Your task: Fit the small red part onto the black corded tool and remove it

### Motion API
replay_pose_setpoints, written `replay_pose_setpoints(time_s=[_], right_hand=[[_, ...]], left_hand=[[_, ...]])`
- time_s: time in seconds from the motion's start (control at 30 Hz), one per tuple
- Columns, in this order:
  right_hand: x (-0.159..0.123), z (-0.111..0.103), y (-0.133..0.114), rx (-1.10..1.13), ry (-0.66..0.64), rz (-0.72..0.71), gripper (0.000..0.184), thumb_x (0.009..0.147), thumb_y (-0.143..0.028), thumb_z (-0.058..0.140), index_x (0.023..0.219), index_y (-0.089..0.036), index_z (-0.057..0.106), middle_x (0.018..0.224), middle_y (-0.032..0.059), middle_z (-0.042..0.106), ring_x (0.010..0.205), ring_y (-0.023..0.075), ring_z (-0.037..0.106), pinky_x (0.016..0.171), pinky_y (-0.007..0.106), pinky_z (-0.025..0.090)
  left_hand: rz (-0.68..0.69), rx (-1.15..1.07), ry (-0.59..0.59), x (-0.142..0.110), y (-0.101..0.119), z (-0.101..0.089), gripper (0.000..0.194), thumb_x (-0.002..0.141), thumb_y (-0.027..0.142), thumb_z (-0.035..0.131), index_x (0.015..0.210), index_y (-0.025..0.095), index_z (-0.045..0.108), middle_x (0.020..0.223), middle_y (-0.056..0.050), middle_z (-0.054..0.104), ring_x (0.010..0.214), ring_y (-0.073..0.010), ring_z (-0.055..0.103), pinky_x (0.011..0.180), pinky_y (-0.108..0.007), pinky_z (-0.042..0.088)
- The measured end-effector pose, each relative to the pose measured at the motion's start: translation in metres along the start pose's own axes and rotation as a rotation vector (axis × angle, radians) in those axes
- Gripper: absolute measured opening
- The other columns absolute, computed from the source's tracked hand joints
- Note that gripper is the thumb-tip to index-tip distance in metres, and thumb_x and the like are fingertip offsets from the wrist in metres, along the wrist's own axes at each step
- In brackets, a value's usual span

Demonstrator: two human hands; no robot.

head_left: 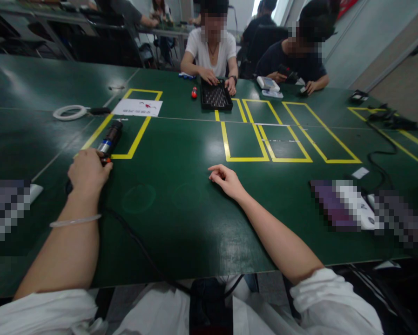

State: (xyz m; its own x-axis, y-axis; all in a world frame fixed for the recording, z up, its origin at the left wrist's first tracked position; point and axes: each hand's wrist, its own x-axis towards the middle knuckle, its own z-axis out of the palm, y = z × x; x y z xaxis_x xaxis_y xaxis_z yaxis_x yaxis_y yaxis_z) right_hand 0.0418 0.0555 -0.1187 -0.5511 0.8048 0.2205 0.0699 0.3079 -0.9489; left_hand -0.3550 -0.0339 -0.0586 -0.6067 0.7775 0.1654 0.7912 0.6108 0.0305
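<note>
Head view: the left hand [89, 173] grips a black tool [111, 137] over the left yellow-taped rectangle [136, 141] on the counter [188, 232] — the hand hides its near end, and contact with the surface is unclear. The right hand [228, 181] is half-open, fingers loosely curled. Beyond the tool, a white sheet [135, 107] bears print too blurred to read.

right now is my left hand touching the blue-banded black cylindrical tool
Touching: the head view shows your left hand closed over the black cylindrical tool below its blue band.
</note>
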Motion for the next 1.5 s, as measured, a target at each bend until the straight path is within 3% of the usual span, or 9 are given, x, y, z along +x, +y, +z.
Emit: replay_pose_setpoints(time_s=[0.23, 0.37, 0.43, 0.6, 0.73, 0.83, 0.97, 1.27, 1.5], right_hand=[[0.0, 0.0, 0.002, 0.004, -0.005, -0.003, 0.025, 0.086, -0.028, 0.056, 0.108, -0.017, 0.061, 0.081, 0.0006, 0.065, 0.073, 0.0123, 0.06, 0.071, 0.026, 0.046], [0.0, 0.001, 0.002, -0.015, -0.006, -0.004, 0.024, 0.086, -0.029, 0.056, 0.107, -0.018, 0.061, 0.08, 0.0003, 0.065, 0.072, 0.0122, 0.06, 0.069, 0.026, 0.046], [0.0, 0.001, 0.001, -0.027, -0.01, -0.006, 0.024, 0.086, -0.029, 0.056, 0.107, -0.018, 0.062, 0.08, 0.0002, 0.066, 0.071, 0.012, 0.06, 0.069, 0.025, 0.046], [0.0, 0.001, 0.0, -0.039, -0.005, -0.001, 0.024, 0.086, -0.029, 0.057, 0.106, -0.018, 0.063, 0.081, 0.0003, 0.066, 0.072, 0.0121, 0.06, 0.068, 0.025, 0.046], [0.0, 0.001, -0.001, -0.046, -0.023, 0.011, 0.024, 0.085, -0.031, 0.059, 0.105, -0.018, 0.063, 0.081, 0.0003, 0.066, 0.069, 0.0116, 0.058, 0.066, 0.025, 0.045], [-0.001, 0.0, -0.004, -0.014, -0.095, -0.011, 0.03, 0.084, -0.034, 0.064, 0.11, -0.018, 0.062, 0.083, 0.0003, 0.067, 0.069, 0.0117, 0.058, 0.067, 0.026, 0.046], [-0.002, 0.001, -0.009, 0.014, -0.184, -0.038, 0.035, 0.082, -0.036, 0.068, 0.112, -0.019, 0.061, 0.084, 0.0, 0.068, 0.072, 0.0125, 0.06, 0.072, 0.027, 0.048], [-0.003, 0.005, -0.007, -0.001, -0.128, -0.009, 0.02, 0.083, -0.032, 0.066, 0.097, -0.019, 0.059, 0.079, -0.0007, 0.067, 0.069, 0.0118, 0.058, 0.068, 0.025, 0.045], [-0.004, 0.004, -0.002, 0.047, -0.072, -0.018, 0.023, 0.083, -0.034, 0.067, 0.098, -0.019, 0.058, 0.08, -0.0008, 0.065, 0.068, 0.0112, 0.057, 0.065, 0.025, 0.043]], left_hand=[[-0.094, -0.04, -0.011, -0.001, 0.003, -0.003, 0.049, 0.09, 0.047, 0.042, 0.117, 0.011, 0.061, 0.115, -0.017, 0.061, 0.092, -0.0309, 0.057, 0.076, -0.045, 0.047], [-0.038, -0.124, 0.145, -0.008, 0.016, -0.005, 0.053, 0.094, 0.048, 0.035, 0.123, 0.012, 0.059, 0.117, -0.015, 0.062, 0.096, -0.0279, 0.056, 0.083, -0.043, 0.047], [0.07, -0.271, 0.155, -0.015, 0.033, -0.005, 0.051, 0.095, 0.047, 0.037, 0.126, 0.013, 0.059, 0.113, -0.012, 0.065, 0.097, -0.0242, 0.058, 0.09, -0.04, 0.046], [0.467, -0.817, -0.191, -0.049, 0.105, -0.001, 0.05, 0.093, 0.044, 0.045, 0.129, 0.013, 0.061, 0.109, -0.01, 0.068, 0.091, -0.0174, 0.065, 0.09, -0.033, 0.049], [0.537, -1.047, -0.61, -0.076, 0.155, -0.004, 0.064, 0.088, 0.042, 0.053, 0.145, 0.012, 0.045, 0.09, -0.007, 0.066, 0.08, -0.0171, 0.063, 0.078, -0.033, 0.052], [0.544, -1.09, -0.811, -0.087, 0.175, -0.007, 0.067, 0.088, 0.038, 0.055, 0.148, 0.012, 0.039, 0.085, -0.004, 0.063, 0.074, -0.0153, 0.06, 0.073, -0.031, 0.051], [0.583, -1.068, -0.86, -0.093, 0.184, -0.004, 0.065, 0.09, 0.038, 0.054, 0.147, 0.012, 0.039, 0.079, -0.002, 0.06, 0.074, -0.0151, 0.059, 0.07, -0.029, 0.048], [0.633, -1.152, -0.821, -0.096, 0.184, 0.015, 0.064, 0.089, 0.041, 0.056, 0.144, 0.012, 0.041, 0.078, -0.002, 0.062, 0.076, -0.0156, 0.059, 0.069, -0.029, 0.046], [0.518, -1.189, -0.843, -0.093, 0.183, 0.018, 0.037, 0.084, 0.045, 0.061, 0.099, 0.012, 0.062, 0.083, -0.006, 0.066, 0.076, -0.0154, 0.061, 0.072, -0.03, 0.047]])
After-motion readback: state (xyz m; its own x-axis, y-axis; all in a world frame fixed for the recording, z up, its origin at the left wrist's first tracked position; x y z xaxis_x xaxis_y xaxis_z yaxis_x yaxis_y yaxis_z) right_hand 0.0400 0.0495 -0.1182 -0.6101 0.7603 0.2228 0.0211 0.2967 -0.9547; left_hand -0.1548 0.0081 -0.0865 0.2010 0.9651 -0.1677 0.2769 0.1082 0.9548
